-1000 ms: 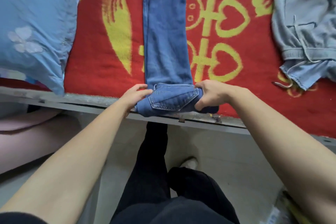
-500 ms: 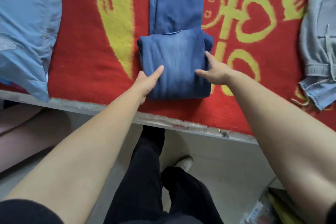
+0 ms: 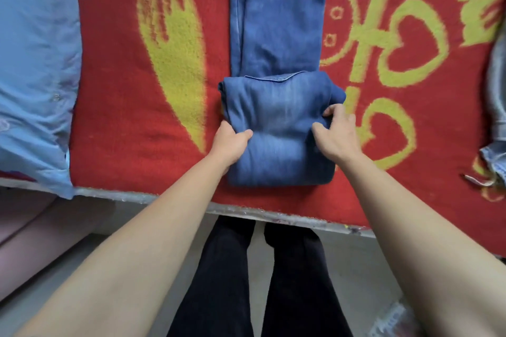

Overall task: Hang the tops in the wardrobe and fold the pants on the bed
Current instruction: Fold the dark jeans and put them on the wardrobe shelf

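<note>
Blue jeans (image 3: 279, 35) lie lengthwise on the red bed cover (image 3: 123, 117), their near end folded into a thick bundle close to the bed's front edge. My left hand (image 3: 231, 142) grips the bundle's left side, thumb on top and fingers tucked under. My right hand (image 3: 338, 135) grips the right side, fingers curled into the denim. The legs stretch away from me past the top of the frame.
A light blue pillow (image 3: 35, 63) covers the bed's left end. A pale grey-blue garment (image 3: 497, 117) lies at the right edge. The bed's metal rim (image 3: 273, 215) runs in front of my black-trousered legs (image 3: 260, 282). Something in plastic wrap (image 3: 394, 320) sits on the floor.
The waist end was folded over onto the legs. My hands went from lying flat beside the bundle to gripping its two sides. The camera has moved closer.
</note>
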Tool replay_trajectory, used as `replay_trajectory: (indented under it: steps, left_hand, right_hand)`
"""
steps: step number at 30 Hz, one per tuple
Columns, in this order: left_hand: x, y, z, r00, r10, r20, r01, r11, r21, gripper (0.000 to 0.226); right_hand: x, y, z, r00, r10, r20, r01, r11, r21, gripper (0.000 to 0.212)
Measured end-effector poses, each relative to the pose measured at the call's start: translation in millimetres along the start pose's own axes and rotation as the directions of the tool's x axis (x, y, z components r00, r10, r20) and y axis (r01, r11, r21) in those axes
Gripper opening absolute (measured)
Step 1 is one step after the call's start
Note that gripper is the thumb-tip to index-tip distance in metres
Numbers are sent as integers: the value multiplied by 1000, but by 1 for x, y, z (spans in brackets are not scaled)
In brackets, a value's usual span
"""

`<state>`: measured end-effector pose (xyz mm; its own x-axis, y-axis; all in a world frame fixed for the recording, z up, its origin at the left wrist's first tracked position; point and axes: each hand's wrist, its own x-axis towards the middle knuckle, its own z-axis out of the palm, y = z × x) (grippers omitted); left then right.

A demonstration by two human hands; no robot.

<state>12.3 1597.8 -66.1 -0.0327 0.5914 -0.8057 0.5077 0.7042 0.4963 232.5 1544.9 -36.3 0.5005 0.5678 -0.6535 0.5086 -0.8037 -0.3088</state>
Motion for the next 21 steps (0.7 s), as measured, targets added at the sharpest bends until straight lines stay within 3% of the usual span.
replay_trajectory:
  steps: [2,4,6,9,11,14,16,18,21]
  left_hand:
    - [6,23,-1,984,-39,-173,21,995,-101,46]
    - [25,48,-6,950,-18,-312,-52,975,-216,46]
    - [48,75,-13,962,9,-272,-77,968,-239,56]
    - [70,98,-21,983,132,-128,-124,990,69,74]
    - [71,99,-24,954,286,-90,-243,914,325,78]
    - [56,83,-19,918,395,-47,-331,824,459,80]
    - [40,72,-10,933,350,-84,-286,863,417,86]
    - [26,62,-3,949,276,-153,-211,916,342,92]
    - [16,52,1,957,214,-195,-156,948,276,94]
  right_hand:
    - [22,-10,-13,1000,26,-18,-26,1000,-6,21]
    - [40,-18,-24,998,-36,-60,32,998,-59,29]
    - [52,-19,-30,988,-146,-43,143,988,-57,32]
    - [54,-6,-33,973,-227,51,229,973,-38,27]
    - [45,9,-31,933,-361,-9,357,927,-113,23]
    - [20,32,-21,849,-527,-43,520,847,-111,38]
    - [1,43,-15,887,-458,56,457,889,32,64]
    - [-16,48,-8,934,-319,162,291,941,175,87]
    - [-30,46,-1,960,-176,219,109,951,289,98]
